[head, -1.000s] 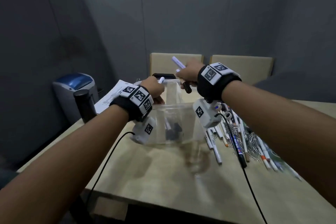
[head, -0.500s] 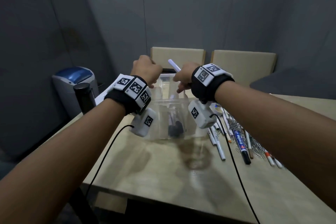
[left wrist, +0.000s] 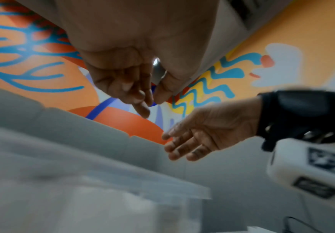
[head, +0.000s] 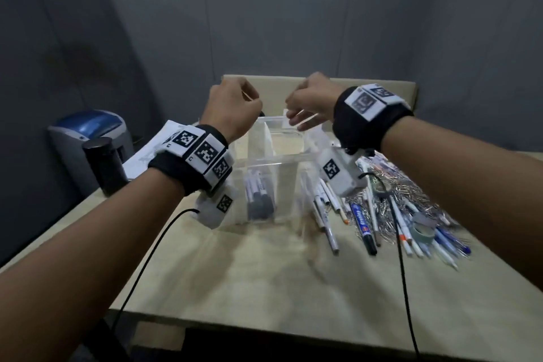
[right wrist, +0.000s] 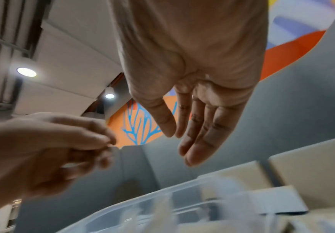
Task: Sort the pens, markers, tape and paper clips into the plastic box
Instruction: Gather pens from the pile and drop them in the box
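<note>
1. Far left of the plastic box (head: 266,156), off the desk (head: 264,273) edge, sits a grey and blue printer-looking machine (head: 88,129). A black cylinder (head: 104,166) stands on the desk corner beside it, with some white paper (head: 144,153) behind.
2. Left hand (head: 232,109) hangs over the left end of the box, fingers curled loosely with the tips close to the thumb. Nothing in it as far as the wrist view shows, though it's pretty blurry.
3. The box is clear, sits mid-desk, and is split into compartments. A few dark-capped markers (head: 260,197) stand upright in the front left compartment.
4. Right hand (head: 313,103) is above the box's right end, fingers straight and relaxed, spread a little, holding nothing.
5. Just right of the box, on the desk, is the unsorted pile: white pens (head: 326,214), a blue-labelled marker (head: 363,226), a heap of silver paper clips (head: 411,194) and a tape roll (head: 421,233) lying on it.
6. Grey padded panels (head: 279,23) stand behind the box.
</note>
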The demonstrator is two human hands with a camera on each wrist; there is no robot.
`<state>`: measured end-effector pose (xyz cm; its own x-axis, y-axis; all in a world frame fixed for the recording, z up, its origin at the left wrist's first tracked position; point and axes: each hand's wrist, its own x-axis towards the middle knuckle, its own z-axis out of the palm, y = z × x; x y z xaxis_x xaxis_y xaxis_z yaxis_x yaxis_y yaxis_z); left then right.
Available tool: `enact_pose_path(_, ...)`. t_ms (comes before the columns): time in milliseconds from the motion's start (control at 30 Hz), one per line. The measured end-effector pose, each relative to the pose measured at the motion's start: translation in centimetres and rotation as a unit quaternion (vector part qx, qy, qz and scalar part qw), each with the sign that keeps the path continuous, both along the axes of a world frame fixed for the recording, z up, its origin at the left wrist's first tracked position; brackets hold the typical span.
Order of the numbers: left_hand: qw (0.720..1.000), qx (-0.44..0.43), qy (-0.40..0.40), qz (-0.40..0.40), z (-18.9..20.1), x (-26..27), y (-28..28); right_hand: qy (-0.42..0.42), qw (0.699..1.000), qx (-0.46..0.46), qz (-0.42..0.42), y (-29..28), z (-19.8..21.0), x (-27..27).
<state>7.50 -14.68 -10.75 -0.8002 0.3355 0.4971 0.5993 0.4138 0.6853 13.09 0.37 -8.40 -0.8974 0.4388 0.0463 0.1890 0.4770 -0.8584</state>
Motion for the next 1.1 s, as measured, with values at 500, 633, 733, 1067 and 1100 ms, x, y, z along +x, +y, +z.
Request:
enact_pose_path(500,0.897,-0.341,-0.019,-0.282,-8.4,9.1,14.0,-0.097,0.953,0.103,-0.268,20.0,-8.9,17.5)
enact_pose_path(633,0.871,-0.439,-0.036,-0.219,-12.3,10.3,16.2,-0.110,0.935,0.115,-0.316,22.6,-10.3,20.7)
enact_pose_path(733,0.853,-0.483,-0.044,-0.191,-13.0,11.0,16.7,-0.141,0.927,0.112,-0.330,24.3,-11.5,22.5)
enact_pose_path(1067,0.866,-0.431,-0.119,-0.223,-9.4,8.9,19.8,-0.193,0.919,0.168,-0.301,28.6,-12.4,21.5)
enact_pose_path(1100,0.872,-0.424,-0.105,-0.221,-8.8,8.6,20.4,-0.187,0.921,0.169,-0.298,29.0,-12.3,20.8)
